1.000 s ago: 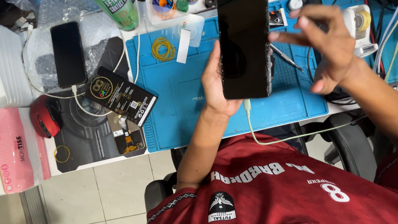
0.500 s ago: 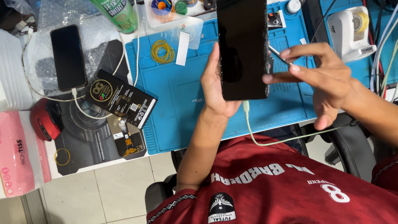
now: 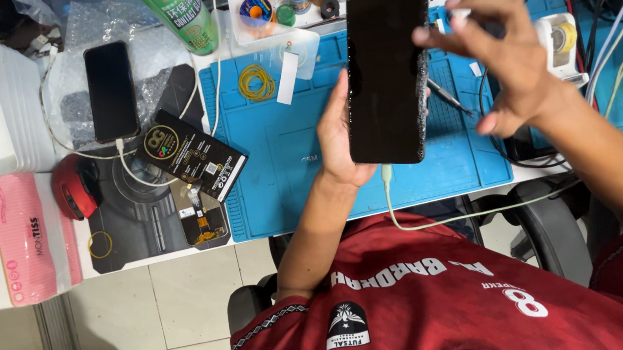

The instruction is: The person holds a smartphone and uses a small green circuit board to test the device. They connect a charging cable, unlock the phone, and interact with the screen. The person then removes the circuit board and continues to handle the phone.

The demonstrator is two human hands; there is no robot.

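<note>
In the head view, the left hand [image 3: 338, 136] held a dark-screened phone [image 3: 387, 71] upright above the blue mat [image 3: 285, 154] near the worktop's front edge, its grip wrapped around the left side and back — apparently so the glass faced the wearer. A pale cable [image 3: 428, 220] hung from the phone's bottom end, so it was raised while plugged in. The right hand [image 3: 507, 56] hovered just beside the phone's right edge, fingers loosely spread, thumb and forefinger pinched on something small and white — too blurred to tell what. A second phone [image 3: 111, 90] lay charging toward the worktop's back left, beside a green spray can [image 3: 177, 13].
</note>
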